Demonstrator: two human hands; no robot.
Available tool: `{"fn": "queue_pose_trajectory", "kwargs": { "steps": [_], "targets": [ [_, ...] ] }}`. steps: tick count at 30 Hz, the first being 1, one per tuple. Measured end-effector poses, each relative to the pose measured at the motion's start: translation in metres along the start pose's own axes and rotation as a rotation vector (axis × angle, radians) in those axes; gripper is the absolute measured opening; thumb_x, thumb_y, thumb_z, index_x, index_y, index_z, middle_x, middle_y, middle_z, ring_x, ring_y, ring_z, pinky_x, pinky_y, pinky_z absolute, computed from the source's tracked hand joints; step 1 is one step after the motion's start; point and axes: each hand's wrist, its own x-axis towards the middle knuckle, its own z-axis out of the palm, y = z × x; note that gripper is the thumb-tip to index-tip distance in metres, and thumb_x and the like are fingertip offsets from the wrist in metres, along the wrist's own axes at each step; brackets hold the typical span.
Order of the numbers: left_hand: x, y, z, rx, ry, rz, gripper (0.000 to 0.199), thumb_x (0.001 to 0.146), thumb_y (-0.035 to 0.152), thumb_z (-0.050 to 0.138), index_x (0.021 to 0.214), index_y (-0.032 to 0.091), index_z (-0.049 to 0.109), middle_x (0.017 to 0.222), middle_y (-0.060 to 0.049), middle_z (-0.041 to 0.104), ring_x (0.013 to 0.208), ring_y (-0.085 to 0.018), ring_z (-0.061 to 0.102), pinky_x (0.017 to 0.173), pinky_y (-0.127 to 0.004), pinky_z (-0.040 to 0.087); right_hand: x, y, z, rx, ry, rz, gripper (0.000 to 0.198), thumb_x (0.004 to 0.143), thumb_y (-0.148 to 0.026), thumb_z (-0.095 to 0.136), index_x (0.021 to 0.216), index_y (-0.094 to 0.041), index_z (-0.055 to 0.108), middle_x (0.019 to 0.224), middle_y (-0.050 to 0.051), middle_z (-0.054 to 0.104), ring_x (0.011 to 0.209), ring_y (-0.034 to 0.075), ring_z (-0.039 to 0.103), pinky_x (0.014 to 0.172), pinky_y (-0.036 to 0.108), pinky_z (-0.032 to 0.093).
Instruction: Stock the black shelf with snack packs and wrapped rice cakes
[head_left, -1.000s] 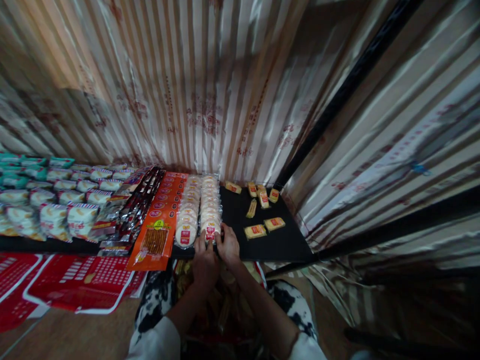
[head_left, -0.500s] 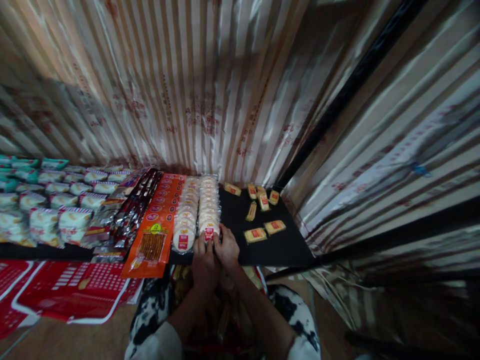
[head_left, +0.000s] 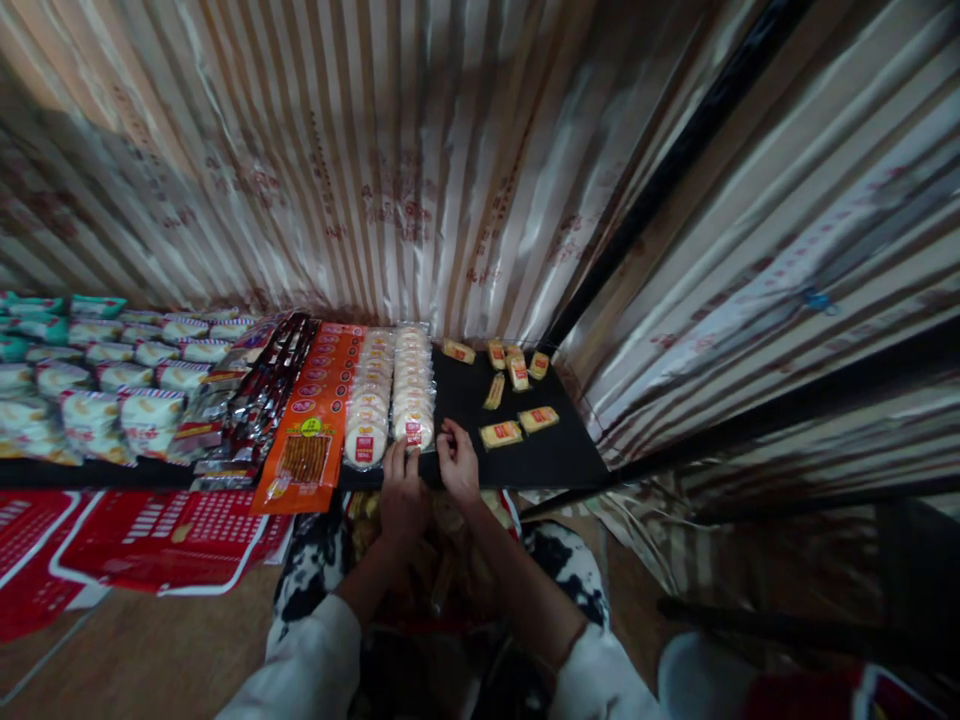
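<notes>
Two rows of round pale rice crackers in clear wrappers, a left row (head_left: 367,405) and a right row (head_left: 413,385), run back across a black shelf (head_left: 465,400). My left hand (head_left: 403,490) has its fingers stretched toward the front pack of the right row, at its lower edge; whether they touch it I cannot tell. Just right of that row, my right hand (head_left: 459,468) is over the shelf with loosely bent fingers and nothing visible in them. Several small yellow snack packs with red labels (head_left: 500,433) lie scattered to its right.
Left of the crackers are orange snack bags (head_left: 304,455), dark shiny packets (head_left: 251,420) and white packs (head_left: 152,420). A basket of packs (head_left: 442,560) sits between my legs. Red baskets (head_left: 161,530) stand under the shelf. Striped sheeting (head_left: 375,180) hangs behind, with a black pole (head_left: 652,190) at right.
Both hands have come away from the front cracker pack of the right row. My right hand has shifted right, apart from it; my left has drawn back slightly. The view has tilted down.
</notes>
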Motion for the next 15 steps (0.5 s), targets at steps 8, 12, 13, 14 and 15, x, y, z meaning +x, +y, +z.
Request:
{"fn": "queue_pose_trajectory", "kwargs": {
  "steps": [8, 12, 13, 14, 15],
  "targets": [
    [-0.059, 0.002, -0.015, -0.109, -0.24, 0.06, 0.029, 0.079, 0.007, 0.04, 0.096, 0.017, 0.06, 0.102, -0.008, 0.06, 0.101, -0.019, 0.052, 0.092, -0.039, 0.045, -0.082, 0.038, -0.037, -0.053, 0.023, 0.15, 0.033, 0.086, -0.038, 0.034, 0.096, -0.017, 0.059, 0.081, 0.006, 0.066, 0.072, 0.017, 0.06, 0.067, 0.028, 0.047],
    [-0.083, -0.002, -0.007, -0.048, -0.364, -0.08, 0.032, 0.075, 0.005, 0.041, 0.097, 0.015, 0.061, 0.112, -0.009, 0.059, 0.11, -0.02, 0.05, 0.096, -0.04, 0.041, -0.101, 0.064, -0.039, -0.256, -0.038, 0.106, 0.032, 0.086, -0.028, 0.032, 0.095, -0.019, 0.061, 0.096, 0.007, 0.066, 0.09, 0.019, 0.06, 0.081, 0.031, 0.045],
    [-0.087, -0.002, -0.006, -0.035, -0.385, -0.102, 0.032, 0.075, 0.005, 0.041, 0.098, 0.015, 0.061, 0.113, -0.009, 0.058, 0.11, -0.02, 0.05, 0.097, -0.04, 0.041, -0.102, 0.066, -0.038, -0.308, -0.04, 0.085, 0.032, 0.085, -0.025, 0.032, 0.097, -0.018, 0.061, 0.099, 0.008, 0.065, 0.095, 0.019, 0.059, 0.085, 0.032, 0.044],
    [-0.09, -0.002, -0.006, -0.026, -0.403, -0.12, 0.032, 0.076, 0.006, 0.041, 0.098, 0.015, 0.062, 0.114, -0.01, 0.059, 0.11, -0.02, 0.051, 0.096, -0.039, 0.041, -0.102, 0.067, -0.038, -0.363, -0.038, 0.073, 0.032, 0.084, -0.023, 0.033, 0.099, -0.017, 0.061, 0.102, 0.009, 0.065, 0.098, 0.02, 0.058, 0.087, 0.032, 0.043],
    [-0.092, -0.001, -0.007, -0.02, -0.42, -0.133, 0.032, 0.076, 0.006, 0.041, 0.098, 0.015, 0.062, 0.114, -0.01, 0.059, 0.109, -0.02, 0.051, 0.095, -0.039, 0.042, -0.1, 0.068, -0.037, -0.423, -0.038, 0.074, 0.032, 0.083, -0.022, 0.035, 0.102, -0.016, 0.06, 0.104, 0.01, 0.064, 0.101, 0.021, 0.057, 0.089, 0.032, 0.042]
  ]
}}
